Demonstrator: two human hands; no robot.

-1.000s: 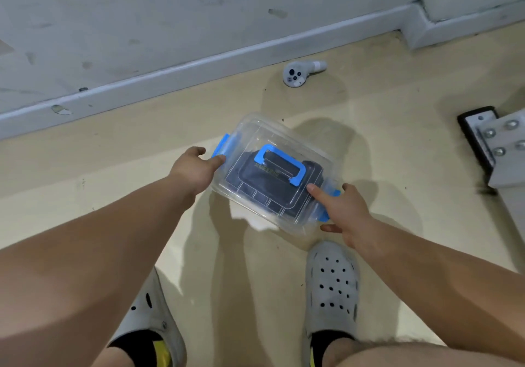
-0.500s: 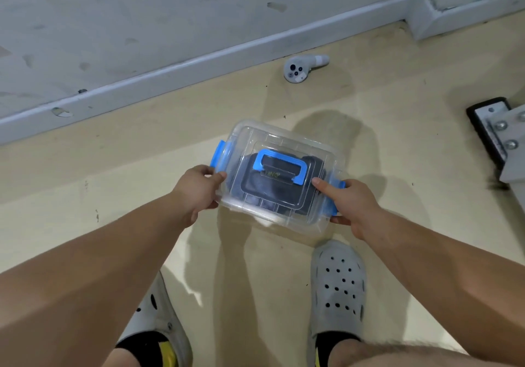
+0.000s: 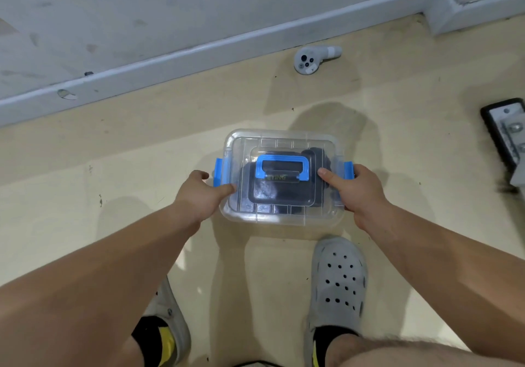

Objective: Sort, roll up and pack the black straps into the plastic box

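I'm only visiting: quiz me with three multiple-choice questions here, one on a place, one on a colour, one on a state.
1. Where is the white controller? A) on a shelf B) on a chair C) on the floor near the wall
2. What colour is the handle on the plastic box? A) blue B) red C) green
3. How is that box now? A) lid off B) lid on, gripped at both ends C) lid on, untouched

C: it lies by the baseboard. A: same blue as the side latches. B: left hand and right hand grip its ends, black straps inside.
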